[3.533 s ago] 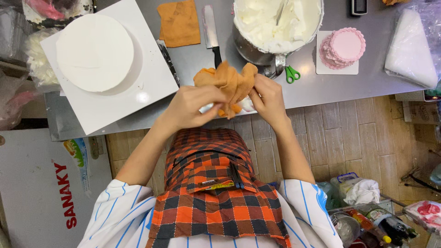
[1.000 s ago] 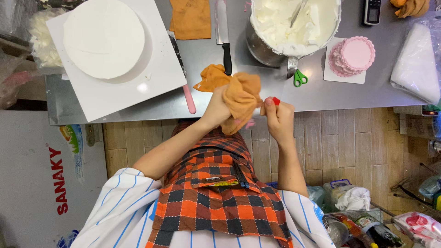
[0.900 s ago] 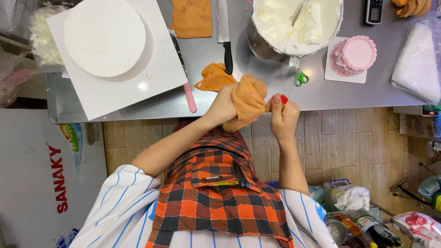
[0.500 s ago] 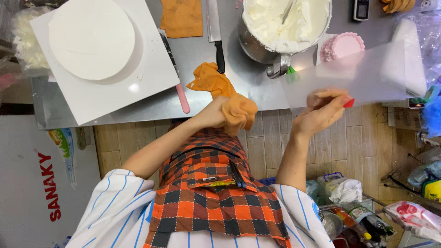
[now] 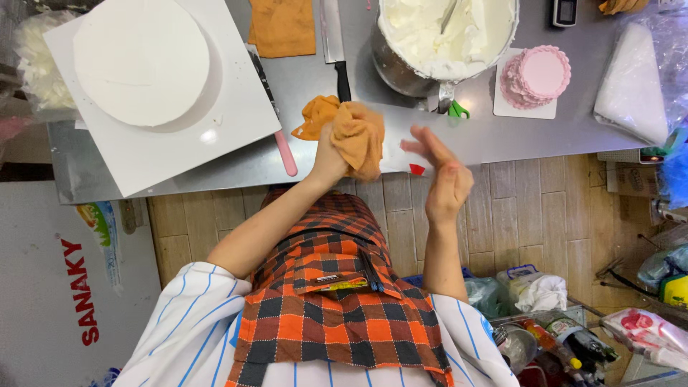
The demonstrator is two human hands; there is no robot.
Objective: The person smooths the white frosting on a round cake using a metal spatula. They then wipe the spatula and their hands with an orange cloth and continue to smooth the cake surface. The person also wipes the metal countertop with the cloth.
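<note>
Seen from the head camera, looking straight down over a person in a striped shirt and an orange plaid apron, standing at the near edge of a steel worktable. The left hand is closed around a bunched orange cloth, gripping it from below so the wad bulges up over the fingers; a looser tail of the same cloth trails away to the far left of that hand and rests on the table top. The right hand is empty — fingers spread and extended, palm turned toward the cloth, held in the air just beside the table edge. The cloth lies to the left of the right hand, near it but not touching, with a clear gap between them; the left hand is the one on it. The cloth's long axis runs roughly from the grip out toward the far left. Beyond the hands stand a metal bowl of white cream and a small pink cake on a white card; farther left of the left hand sits a plain white cake on a white square board, with a pink-handled spatula at the board's near-right side.
</note>
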